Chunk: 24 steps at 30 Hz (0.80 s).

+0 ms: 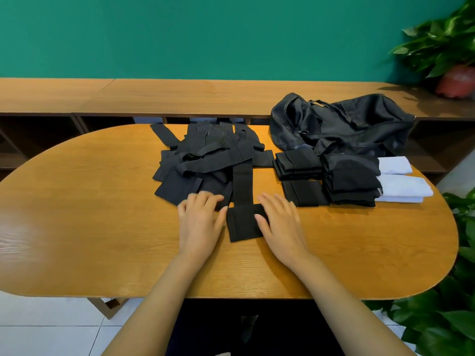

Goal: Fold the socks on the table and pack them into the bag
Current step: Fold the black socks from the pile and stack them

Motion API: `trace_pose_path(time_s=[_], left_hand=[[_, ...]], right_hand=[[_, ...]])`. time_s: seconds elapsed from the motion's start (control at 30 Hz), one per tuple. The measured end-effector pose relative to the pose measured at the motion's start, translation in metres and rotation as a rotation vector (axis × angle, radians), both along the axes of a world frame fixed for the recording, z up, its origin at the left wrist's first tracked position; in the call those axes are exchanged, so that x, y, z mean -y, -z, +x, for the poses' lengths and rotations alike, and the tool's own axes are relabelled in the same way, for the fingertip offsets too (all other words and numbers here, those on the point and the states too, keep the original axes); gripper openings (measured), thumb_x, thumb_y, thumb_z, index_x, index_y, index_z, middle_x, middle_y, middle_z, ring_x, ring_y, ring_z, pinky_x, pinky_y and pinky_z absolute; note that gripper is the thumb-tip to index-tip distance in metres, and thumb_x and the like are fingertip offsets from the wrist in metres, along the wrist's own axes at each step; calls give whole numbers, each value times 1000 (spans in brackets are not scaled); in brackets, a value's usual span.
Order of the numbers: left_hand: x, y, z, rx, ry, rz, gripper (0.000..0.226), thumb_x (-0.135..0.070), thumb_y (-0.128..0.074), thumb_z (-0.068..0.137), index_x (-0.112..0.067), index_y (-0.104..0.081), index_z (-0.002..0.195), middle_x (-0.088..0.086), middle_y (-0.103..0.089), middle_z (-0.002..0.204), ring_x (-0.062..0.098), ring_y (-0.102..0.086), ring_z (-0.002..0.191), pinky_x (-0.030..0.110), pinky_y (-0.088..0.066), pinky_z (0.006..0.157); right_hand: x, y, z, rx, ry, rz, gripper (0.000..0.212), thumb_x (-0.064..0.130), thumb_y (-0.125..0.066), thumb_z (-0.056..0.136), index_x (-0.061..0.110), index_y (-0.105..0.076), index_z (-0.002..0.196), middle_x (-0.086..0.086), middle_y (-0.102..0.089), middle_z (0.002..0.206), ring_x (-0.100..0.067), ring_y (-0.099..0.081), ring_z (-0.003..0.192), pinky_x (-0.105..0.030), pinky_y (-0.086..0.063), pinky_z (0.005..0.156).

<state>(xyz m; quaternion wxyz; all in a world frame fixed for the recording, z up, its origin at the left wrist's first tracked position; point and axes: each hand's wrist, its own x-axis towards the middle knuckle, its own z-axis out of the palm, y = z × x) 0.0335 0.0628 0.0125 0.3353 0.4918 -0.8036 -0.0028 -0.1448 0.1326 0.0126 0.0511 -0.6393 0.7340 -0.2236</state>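
Now both hands lie loose & flat, gripping nothing: L hand on table beside the half-folded black sock, R hand w/ thumb on its folded end, unfolded pile behind, folded stacks & bag far right.

Beyond the left hand a teal wall rises over a long wooden shelf unit; leafy plants stand right of the right hand.
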Motion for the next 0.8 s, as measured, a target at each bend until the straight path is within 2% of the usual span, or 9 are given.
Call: trace_pose_path(time_s=[0.03,0.1,0.2,0.27,0.33,0.47,0.7,0.8], left_hand=[[8,-2,-1,63,22,-51,31,-31,-61,91,-18,-65,119,-1,-61,119,24,-52,116,41,-34,100],[26,-8,-6,183,61,-62,39,-30,-57,94,-18,-58,131,3,-46,146,25,-36,138,47,-24,114],[48,-14,-13,409,91,64,52,-41,-38,101,-21,-35,149,-2,-18,162,22,-6,150,55,-1,119],[59,-14,-14,528,66,142,57,-45,-26,103,-22,-20,154,-6,-10,163,19,2,150,56,9,117],[65,-13,-15,596,37,171,57,-46,-21,104,-22,-15,155,-7,-9,163,18,3,150,57,12,116],[69,-14,-20,608,2,191,56,-47,-20,104,-22,-19,154,-8,-11,163,17,2,150,57,15,115],[80,-15,-21,576,-45,255,58,-47,-21,103,-19,-20,154,-5,-20,161,20,3,150,58,18,111],[78,-16,-19,557,-21,251,58,-47,-23,104,-20,-19,155,-4,-11,163,20,5,150,60,16,113]], right_hand=[[4,-1,4,-44,-54,46,51,43,-31,104,29,-27,152,11,-22,159,-13,-7,149,-43,-4,121],[14,1,13,-139,-132,128,56,51,-16,102,32,-17,154,12,-10,162,-14,5,150,-47,6,120],[27,7,19,-256,-162,198,76,60,11,87,32,-13,155,9,-11,162,-16,5,150,-51,10,118],[28,14,17,-270,-143,234,84,61,17,82,31,-15,154,9,-14,162,-16,1,150,-51,11,118],[23,17,13,-247,-122,235,82,62,15,85,31,-16,154,9,-15,162,-16,-1,150,-50,12,117],[5,16,7,-228,-102,231,70,59,0,93,30,-20,154,9,-17,161,-16,-3,150,-48,14,116],[-23,20,-1,-238,-63,200,82,65,13,89,28,-24,153,8,-22,160,-15,-3,150,-48,14,117],[-27,18,0,-263,-76,209,84,64,16,86,29,-19,154,10,-18,161,-14,2,150,-48,17,116]])
